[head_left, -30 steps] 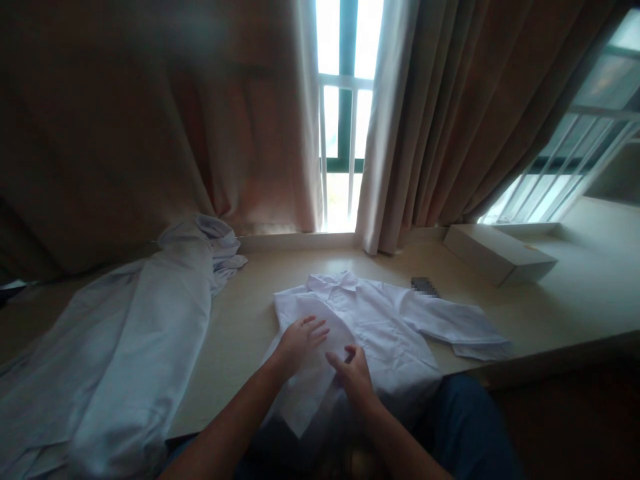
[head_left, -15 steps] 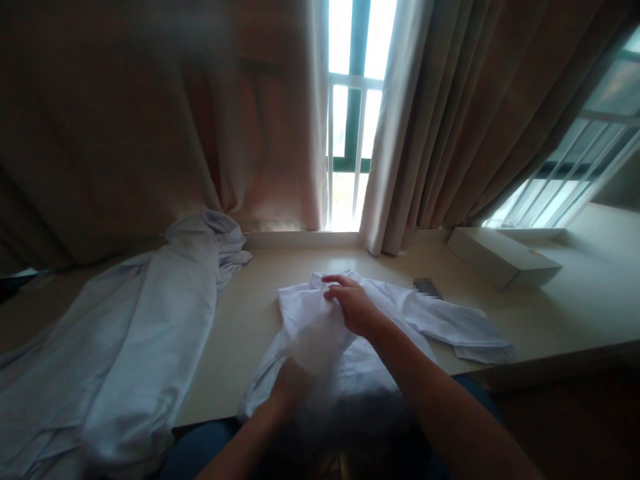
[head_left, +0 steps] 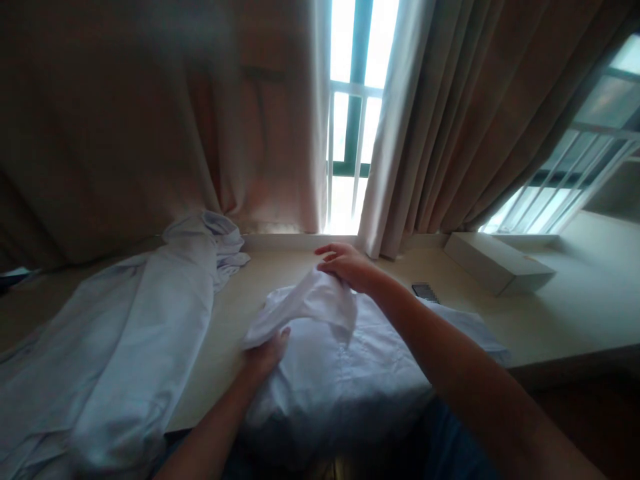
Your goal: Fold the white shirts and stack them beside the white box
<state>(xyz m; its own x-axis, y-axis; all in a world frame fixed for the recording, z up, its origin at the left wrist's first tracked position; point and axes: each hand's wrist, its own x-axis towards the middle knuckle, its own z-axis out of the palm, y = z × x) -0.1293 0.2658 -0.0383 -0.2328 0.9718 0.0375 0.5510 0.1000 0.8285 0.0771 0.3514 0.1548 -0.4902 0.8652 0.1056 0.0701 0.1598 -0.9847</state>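
A white shirt [head_left: 320, 380] lies spread on the pale ledge, with its lower part hanging over the front edge. One of its sleeves reaches out to the right, partly hidden behind my right forearm. Near the shirt's top, my right hand [head_left: 345, 265] pinches a lifted piece of its cloth, raised clear of the rest. My left hand [head_left: 269, 352] is at the shirt's left side, gripping the other end of this lifted piece, thumb on top and fingers hidden beneath. Between both hands the cloth hangs in a loose fold.
Another white garment [head_left: 150, 320] lies long and rumpled at the left. On the ledge [head_left: 530, 327], a small dark object [head_left: 425, 292] and a white box [head_left: 500, 263] are at the right. Brown curtains [head_left: 450, 120] hang behind, parted before a barred window [head_left: 350, 133].
My right hand has risen slightly away from me, lifting the cloth off the shirt. My left hand has moved to the left and up, out of its blur, stretching the piece between both hands.
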